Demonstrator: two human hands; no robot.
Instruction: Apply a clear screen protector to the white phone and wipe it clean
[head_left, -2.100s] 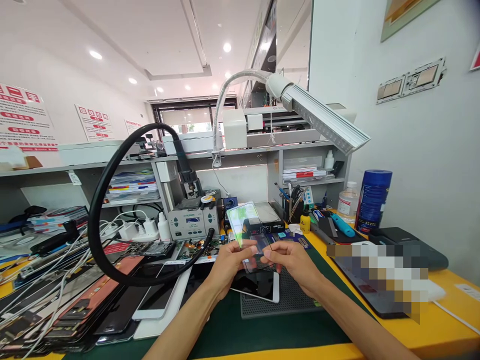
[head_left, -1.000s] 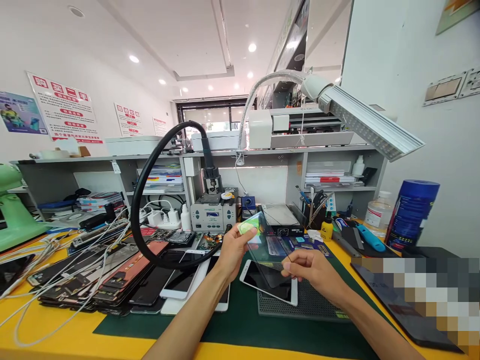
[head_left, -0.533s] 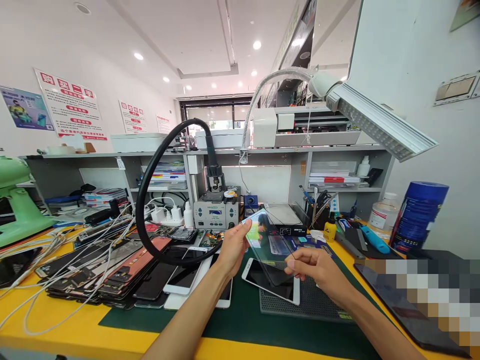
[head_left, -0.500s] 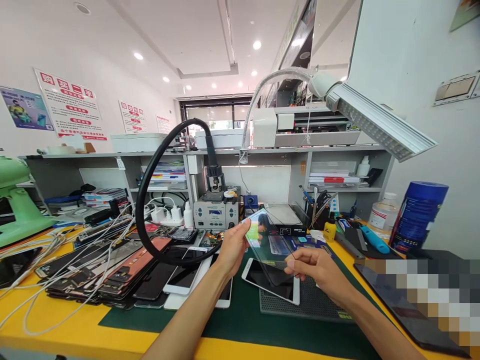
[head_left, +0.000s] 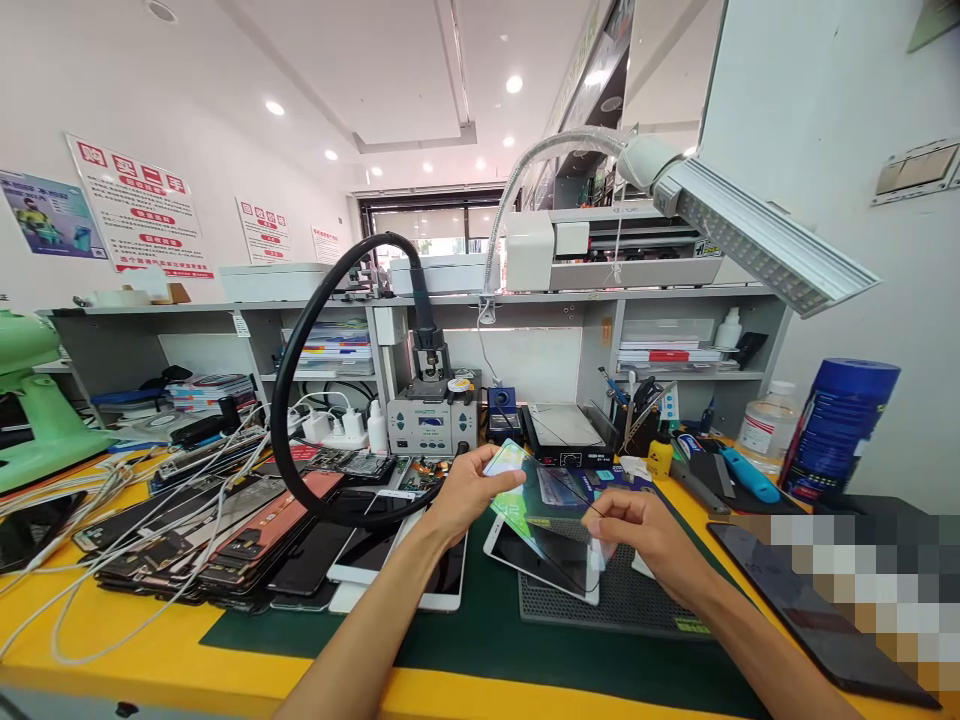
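Observation:
Between my two hands is a clear glass screen protector [head_left: 551, 495] with a thin dark border and a pale, green-printed sheen along its left side. My left hand [head_left: 480, 490] pinches its upper left edge, thumb on top. The fingers of my right hand [head_left: 630, 530] are closed on its right edge. Directly beneath lies a white-framed phone [head_left: 517, 555] with a dark screen, partly covered by the see-through sheet. That phone rests on the green mat [head_left: 487, 650] and on a dark textured pad [head_left: 600, 615].
Stacked phone parts [head_left: 225, 560] and loose cables crowd the left. A black hose [head_left: 281, 400] loops up from the grey soldering station [head_left: 431, 425]. A lamp [head_left: 772, 240] hangs at upper right. A black tablet [head_left: 810, 610] and a blue canister [head_left: 840, 440] stand right.
The screen protector has tipped flatter and lower, so its green-printed sheen shows more. My left hand has dropped slightly; my right hand has shifted a little to the right.

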